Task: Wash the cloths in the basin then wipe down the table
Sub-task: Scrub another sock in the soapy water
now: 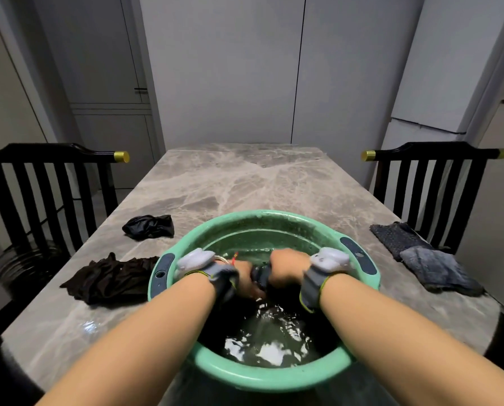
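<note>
A dark cloth (pixel 259 276) is being gripped between the clenched left hand (pixel 246 278) and right hand (pixel 289 266) above the water in the green basin (pixel 274 376), apparently being wrung so drips are caught.

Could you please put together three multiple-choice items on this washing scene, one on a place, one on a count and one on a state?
1. Where does the crumpled black cloth lie?
A. On the table, left of the basin
B. Inside the basin
C. On a chair

2. How many cloths lie on the table outside the basin?
A. One
B. Two
C. Four

3. What are the hands doing?
A. Resting flat on the table
B. Both gripping a dark cloth above the water
C. Lifting the basin

Answers:
1 A, it sits on the marble table beside the green basin.
2 C, two left, two right.
3 B, left hand and right hand clench the dark cloth.
</note>
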A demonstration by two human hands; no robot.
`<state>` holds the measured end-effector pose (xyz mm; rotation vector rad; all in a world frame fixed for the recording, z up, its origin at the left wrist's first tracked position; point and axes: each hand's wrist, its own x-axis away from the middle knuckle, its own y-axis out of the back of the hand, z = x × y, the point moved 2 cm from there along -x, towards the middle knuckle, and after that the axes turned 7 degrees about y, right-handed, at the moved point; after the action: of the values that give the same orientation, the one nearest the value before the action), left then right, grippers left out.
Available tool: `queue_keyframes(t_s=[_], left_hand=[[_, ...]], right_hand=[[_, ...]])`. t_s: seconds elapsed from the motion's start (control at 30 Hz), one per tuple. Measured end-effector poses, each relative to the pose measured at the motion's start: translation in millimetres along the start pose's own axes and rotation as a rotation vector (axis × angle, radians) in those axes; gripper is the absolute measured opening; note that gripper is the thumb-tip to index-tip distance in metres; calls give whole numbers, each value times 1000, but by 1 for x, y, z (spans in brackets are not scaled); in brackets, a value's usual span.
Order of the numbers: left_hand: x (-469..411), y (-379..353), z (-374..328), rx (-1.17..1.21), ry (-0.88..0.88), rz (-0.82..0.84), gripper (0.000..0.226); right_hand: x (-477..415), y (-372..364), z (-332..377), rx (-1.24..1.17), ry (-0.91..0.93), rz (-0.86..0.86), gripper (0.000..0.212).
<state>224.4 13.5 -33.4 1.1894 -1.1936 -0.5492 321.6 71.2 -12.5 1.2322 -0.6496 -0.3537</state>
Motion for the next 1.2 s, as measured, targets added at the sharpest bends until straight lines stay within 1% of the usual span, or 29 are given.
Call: queue_keyframes(t_s=[0.07,0.1,0.13,0.17,0.23,0.27,0.3,0.33,0.37,0.4,0.47,0.5,0.53,0.6,0.63,0.67,0.7,0.73,0.77,0.8,0.83,0.87,0.9,0.93,0.97,1.03,1.1,1.17,1.2], left_hand=[[14,24,-3,114,-3,46,52],[20,35,-2,217,1,50,56],[28,43,-4,362,2,54,57],[34,48,-7,533,-33,69,56],[51,55,-20,972,-95,115,52],[56,58,-27,1187,-111,147,55],[57,59,-31,1342,-105,195,62],[54,58,-32,1458,-90,260,71],[48,56,-31,1554,-71,344,80],[42,56,-30,1635,-65,412,86],[32,59,-27,1833,-63,462,89],[26,61,-28,1921,-60,464,83],[22,64,-29,1982,-80,454,70],[22,69,-32,2028,-80,355,42],[20,70,-32,2065,-68,289,33],[18,70,-32,2096,-52,224,28],[13,69,-30,2120,-41,160,27],[10,69,-27,2122,-19,80,24],[7,68,-26,2119,17,-8,19],[4,67,-23,2135,41,-77,9],[2,66,-22,2144,41,-125,9],[1,67,-22,2140,48,-158,15],[1,68,-23,2146,56,-171,16],[3,69,-23,2148,34,-165,12],[7,70,-25,2146,5,-135,5],[18,71,-28,2144,-40,-34,16],[25,71,-29,2166,-60,67,27],[25,69,-28,2164,-30,117,37],[22,69,-28,2134,-4,118,40]], right_hand=[[-1,13,-6,-346,22,-117,12],[-2,22,-7,-554,32,-185,20],[-3,27,-8,-789,26,-241,27],[-5,34,-8,-1042,48,-302,31],[-5,46,-3,-1444,111,-390,38],[1,54,1,-1569,144,-404,34],[5,61,3,-1684,203,-401,25],[11,69,6,-1772,260,-394,18],[17,75,8,-1829,325,-379,18],[21,78,11,-1851,358,-366,22],[26,81,14,-1879,388,-348,31],[29,80,16,-1902,398,-341,32],[32,80,19,-1933,411,-329,31],[35,80,23,-1984,423,-312,24],[35,80,23,-1976,416,-334,18],[32,81,23,-1951,400,-397,9],[27,80,21,-1902,361,-503,5],[20,77,16,-1823,276,-641,14],[13,72,10,-1741,178,-766,18],[3,64,5,-1706,69,-839,17],[-3,56,2,-1716,-33,-834,18],[-8,47,0,-1751,-120,-776,29],[-13,39,-1,-1793,-168,-672,42],[-15,34,0,-1830,-169,-564,46],[-15,33,2,-1860,-144,-457,46],[-13,30,1,-1966,-34,-312,47],[-8,31,1,-2060,66,-222,48],[-6,34,2,-2039,109,-196,41],[-6,36,3,-2010,114,-225,34]])
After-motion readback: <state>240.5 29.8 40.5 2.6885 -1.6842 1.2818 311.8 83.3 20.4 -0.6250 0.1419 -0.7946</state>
